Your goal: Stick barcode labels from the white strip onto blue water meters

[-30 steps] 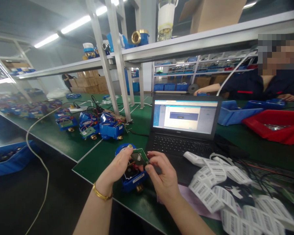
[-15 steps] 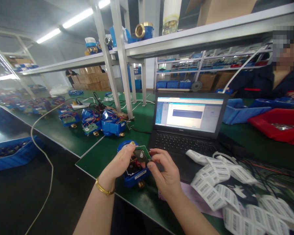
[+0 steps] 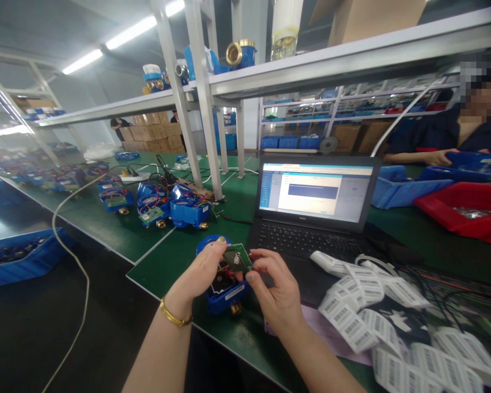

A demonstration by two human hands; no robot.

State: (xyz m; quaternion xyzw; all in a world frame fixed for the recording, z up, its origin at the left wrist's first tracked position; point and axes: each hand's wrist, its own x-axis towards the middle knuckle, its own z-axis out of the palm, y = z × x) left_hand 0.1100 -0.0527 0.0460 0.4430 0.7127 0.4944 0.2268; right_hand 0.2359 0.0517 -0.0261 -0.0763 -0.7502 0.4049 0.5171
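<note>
A green circuit board (image 3: pixel 237 258) with a coiled spring on its face is tilted up between my two hands. My left hand (image 3: pixel 207 267) pinches its left edge, thumb on top. At the board's right edge, my right hand (image 3: pixel 276 286) grips with thumb and fingertips. Right beneath the board sits an opened blue water meter (image 3: pixel 223 300), with coloured wires inside, a white label on its side and a brass fitting at the front. My fingers and the board hide part of its inside.
A laptop (image 3: pixel 306 234) stands open behind my right hand. Barcode label strips (image 3: pixel 352 311) lie to the right. Several opened blue meters (image 3: pixel 188 210) are at the back left, near the shelf post (image 3: pixel 207 109). A co-worker (image 3: pixel 445 142) sits behind a red bin (image 3: pixel 466 207).
My hands and the circuit board have hardly moved. At the far right, the co-worker's hand has come into view holding a blue part.
</note>
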